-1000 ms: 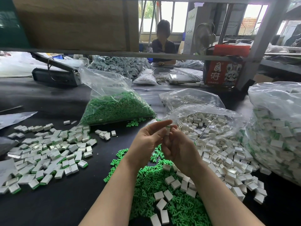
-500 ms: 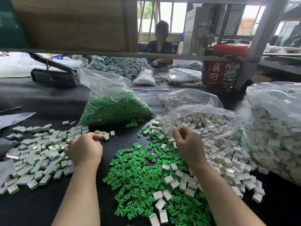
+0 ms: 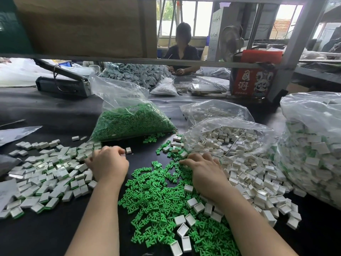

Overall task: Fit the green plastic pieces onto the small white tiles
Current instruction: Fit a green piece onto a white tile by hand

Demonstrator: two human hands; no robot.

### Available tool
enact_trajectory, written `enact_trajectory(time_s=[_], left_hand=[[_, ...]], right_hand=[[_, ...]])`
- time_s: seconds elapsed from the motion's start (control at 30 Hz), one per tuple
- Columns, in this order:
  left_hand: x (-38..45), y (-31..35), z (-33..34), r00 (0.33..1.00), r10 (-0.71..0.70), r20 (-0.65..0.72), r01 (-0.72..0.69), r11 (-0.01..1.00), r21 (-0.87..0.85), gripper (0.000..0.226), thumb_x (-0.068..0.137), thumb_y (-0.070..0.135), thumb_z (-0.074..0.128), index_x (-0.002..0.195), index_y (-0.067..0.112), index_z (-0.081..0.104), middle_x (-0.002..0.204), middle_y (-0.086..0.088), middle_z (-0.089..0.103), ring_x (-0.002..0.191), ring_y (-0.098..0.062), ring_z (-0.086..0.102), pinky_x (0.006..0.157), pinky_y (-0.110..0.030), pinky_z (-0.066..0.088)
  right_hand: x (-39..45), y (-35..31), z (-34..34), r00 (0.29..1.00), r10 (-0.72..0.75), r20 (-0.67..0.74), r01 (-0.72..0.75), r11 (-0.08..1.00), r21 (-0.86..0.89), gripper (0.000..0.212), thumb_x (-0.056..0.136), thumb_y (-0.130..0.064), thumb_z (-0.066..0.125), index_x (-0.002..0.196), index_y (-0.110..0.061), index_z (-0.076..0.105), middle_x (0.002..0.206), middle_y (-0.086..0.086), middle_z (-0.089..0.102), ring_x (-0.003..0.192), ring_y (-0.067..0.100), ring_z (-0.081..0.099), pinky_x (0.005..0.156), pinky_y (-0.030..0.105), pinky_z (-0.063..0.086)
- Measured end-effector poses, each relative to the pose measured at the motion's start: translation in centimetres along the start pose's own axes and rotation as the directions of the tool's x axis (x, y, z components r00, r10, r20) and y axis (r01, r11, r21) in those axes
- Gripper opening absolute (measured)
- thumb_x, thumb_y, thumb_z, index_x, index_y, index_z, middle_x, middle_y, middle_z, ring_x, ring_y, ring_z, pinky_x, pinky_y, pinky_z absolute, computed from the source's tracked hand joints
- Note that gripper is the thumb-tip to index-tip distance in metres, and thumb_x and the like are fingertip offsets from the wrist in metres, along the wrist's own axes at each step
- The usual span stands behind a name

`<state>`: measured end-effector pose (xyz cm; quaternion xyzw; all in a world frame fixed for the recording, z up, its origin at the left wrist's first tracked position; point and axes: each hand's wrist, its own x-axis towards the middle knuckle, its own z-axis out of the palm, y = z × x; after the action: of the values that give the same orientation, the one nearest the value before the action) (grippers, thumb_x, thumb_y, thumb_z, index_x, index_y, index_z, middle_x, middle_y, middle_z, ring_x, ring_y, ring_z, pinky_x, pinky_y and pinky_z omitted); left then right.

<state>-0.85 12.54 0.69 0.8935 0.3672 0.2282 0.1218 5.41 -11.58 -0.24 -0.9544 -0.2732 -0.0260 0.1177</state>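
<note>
Black cloth covers the long workbench (image 3: pixel 46 235), and the loose heap of small bright-green plastic pieces (image 3: pixel 158 196) at its middle serves as the landmark. Left of that heap lies a spread of finished white tiles with green edges (image 3: pixel 48 178); right of it sprawls a drift of small hollow white plastic tiles (image 3: pixel 258 180), spilling from an open clear plastic bag (image 3: pixel 227 133). A few of the white tiles lie scattered on top of the green heap itself.

Just left of the heap's upper edge, the left hand (image 3: pixel 108 164) rests knuckles-up at the border of the finished tiles, its fingers curled under; whether they hold anything cannot be told. At the heap's right upper edge, the right hand (image 3: pixel 204 170) lies palm-down with fingers bent, their tips among the green pieces and white tiles; what they grasp, if anything, is hidden.

Behind the heap stands a clear bag filled with more green pieces (image 3: pixel 129 121). Far right of the heap bulges a big clear sack of finished tiles (image 3: pixel 313 152). Well beyond the heap, past a grey shelf rail (image 3: pixel 166 62), another person (image 3: pixel 182 50) sits at the bench near a red printed box (image 3: pixel 252 80).
</note>
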Motion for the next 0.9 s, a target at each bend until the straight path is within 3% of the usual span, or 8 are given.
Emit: enact_trajectory(time_s=[0.13, 0.23, 0.3, 0.43, 0.53, 0.73, 0.83, 0.9], left_hand=[[-1.0, 3.0, -0.5, 0.974, 0.228, -0.013, -0.224, 0.944, -0.243, 0.015, 0.089, 0.021, 0.064, 0.097, 0.026, 0.075, 0.099, -0.004, 0.071, 0.096, -0.029, 0.059, 0.085, -0.038, 0.046], [-2.2, 5.3, -0.6, 0.942, 0.324, 0.09, -0.25, 0.853, -0.459, 0.012, 0.089, 0.019, 0.065, 0.094, 0.023, 0.075, 0.085, 0.006, 0.071, 0.077, -0.012, 0.064, 0.065, -0.023, 0.05], [-2.9, 6.7, -0.3, 0.908, 0.369, 0.199, -0.207, 0.807, -0.553, 0.008, 0.09, 0.02, 0.067, 0.091, 0.024, 0.073, 0.076, 0.013, 0.067, 0.065, 0.0, 0.06, 0.051, -0.01, 0.04], [-3.8, 8.1, 0.5, 0.795, 0.412, 0.445, 0.037, 0.7, -0.713, 0.006, 0.092, 0.026, 0.068, 0.095, 0.023, 0.071, 0.082, 0.003, 0.069, 0.069, -0.008, 0.062, 0.065, -0.024, 0.05], [-4.5, 8.7, 0.9, 0.718, 0.439, 0.54, 0.226, 0.587, -0.777, 0.021, 0.093, 0.034, 0.064, 0.099, 0.015, 0.07, 0.079, 0.004, 0.072, 0.06, -0.003, 0.061, 0.06, -0.023, 0.048], [-4.8, 8.6, 1.0, 0.737, 0.424, 0.527, 0.399, 0.355, -0.845, 0.006, 0.083, 0.012, 0.075, 0.088, 0.01, 0.074, 0.07, -0.002, 0.074, 0.059, -0.009, 0.064, 0.055, -0.02, 0.051], [-4.5, 7.9, 0.8, 0.73, 0.445, 0.519, 0.418, 0.31, -0.854, 0.013, 0.08, 0.004, 0.075, 0.092, 0.008, 0.073, 0.074, -0.007, 0.075, 0.063, -0.013, 0.068, 0.058, -0.021, 0.055], [-4.1, 7.6, 0.6, 0.747, 0.448, 0.492, 0.417, 0.261, -0.87, 0.025, 0.075, 0.008, 0.078, 0.099, 0.005, 0.071, 0.079, -0.009, 0.075, 0.067, -0.014, 0.069, 0.062, -0.022, 0.057]], right_hand=[[0.0, -0.2, 0.1, 0.996, -0.013, -0.093, 0.013, 1.0, -0.004, 0.059, 0.087, 0.006, 0.037, 0.124, -0.037, 0.052, 0.132, -0.008, 0.053, 0.125, 0.018, 0.034, 0.104, 0.039, 0.03], [0.0, 0.3, 0.1, 0.981, -0.027, -0.191, 0.03, 0.999, 0.011, 0.026, 0.098, -0.013, 0.048, 0.114, -0.032, 0.053, 0.12, -0.009, 0.06, 0.114, 0.014, 0.042, 0.099, 0.032, 0.036], [-0.1, 0.4, 0.1, 0.974, -0.03, -0.225, 0.035, 0.999, 0.016, 0.015, 0.099, -0.023, 0.05, 0.112, -0.03, 0.054, 0.117, -0.01, 0.063, 0.109, 0.013, 0.047, 0.097, 0.029, 0.037], [-0.2, 0.1, -0.4, 0.946, -0.013, -0.325, 0.065, 0.987, 0.148, 0.009, 0.098, -0.026, 0.054, 0.105, -0.024, 0.059, 0.102, -0.008, 0.07, 0.086, 0.009, 0.053, 0.081, 0.023, 0.034], [-0.3, -0.3, -1.2, 0.908, 0.016, -0.42, 0.114, 0.952, 0.283, 0.007, 0.091, -0.024, 0.065, 0.097, -0.02, 0.065, 0.095, -0.007, 0.071, 0.084, 0.01, 0.053, 0.071, 0.024, 0.032], [-0.4, -0.9, -1.7, 0.894, 0.048, -0.446, 0.156, 0.899, 0.41, 0.013, 0.083, -0.02, 0.075, 0.093, -0.017, 0.068, 0.089, -0.009, 0.071, 0.082, 0.005, 0.06, 0.074, 0.022, 0.046], [-0.5, -0.8, -1.8, 0.906, 0.102, -0.412, 0.141, 0.843, 0.519, 0.02, 0.081, -0.018, 0.077, 0.095, -0.017, 0.062, 0.086, -0.01, 0.07, 0.078, 0.0, 0.065, 0.069, 0.017, 0.051], [-0.4, -0.6, -1.8, 0.924, 0.088, -0.371, 0.091, 0.894, 0.438, 0.016, 0.085, -0.023, 0.073, 0.098, -0.021, 0.064, 0.089, -0.009, 0.071, 0.082, 0.006, 0.065, 0.071, 0.016, 0.049]])
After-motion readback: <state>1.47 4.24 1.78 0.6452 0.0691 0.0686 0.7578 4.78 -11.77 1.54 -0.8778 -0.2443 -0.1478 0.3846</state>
